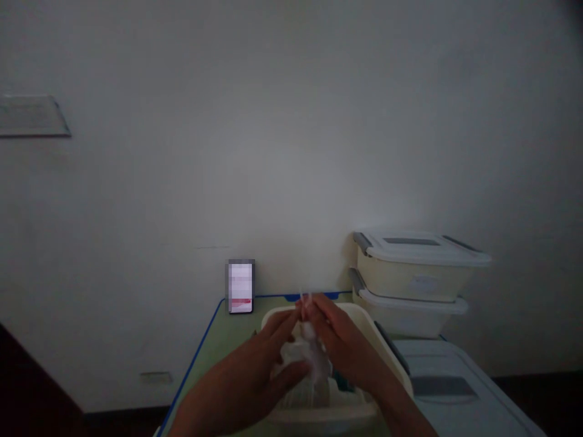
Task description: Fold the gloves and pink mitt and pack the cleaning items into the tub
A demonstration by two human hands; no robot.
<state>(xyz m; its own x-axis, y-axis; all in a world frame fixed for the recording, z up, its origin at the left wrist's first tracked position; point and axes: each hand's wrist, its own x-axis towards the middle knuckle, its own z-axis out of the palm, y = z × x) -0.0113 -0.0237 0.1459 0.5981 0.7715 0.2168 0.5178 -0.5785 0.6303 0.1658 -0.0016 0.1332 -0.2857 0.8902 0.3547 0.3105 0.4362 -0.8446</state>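
A thin, whitish see-through plastic bag (320,370) hangs upright between my hands, over a cream plastic bin (319,416). My right hand (334,325) pinches its gathered top from the right. From the left, my left hand (259,358) meets the same spot with its fingertips, its thumb lower down against the front of the bag. Both hands hide part of the bag and the inside of the bin. Something dark green (341,382) shows inside the bin, too covered to name.
A phone (241,287) with a lit screen leans against the wall on the green table (209,346) with a blue edge. Two lidded boxes (410,279) are stacked at the back right. A pale lid with a grey handle (464,409) lies to the right of the bin.
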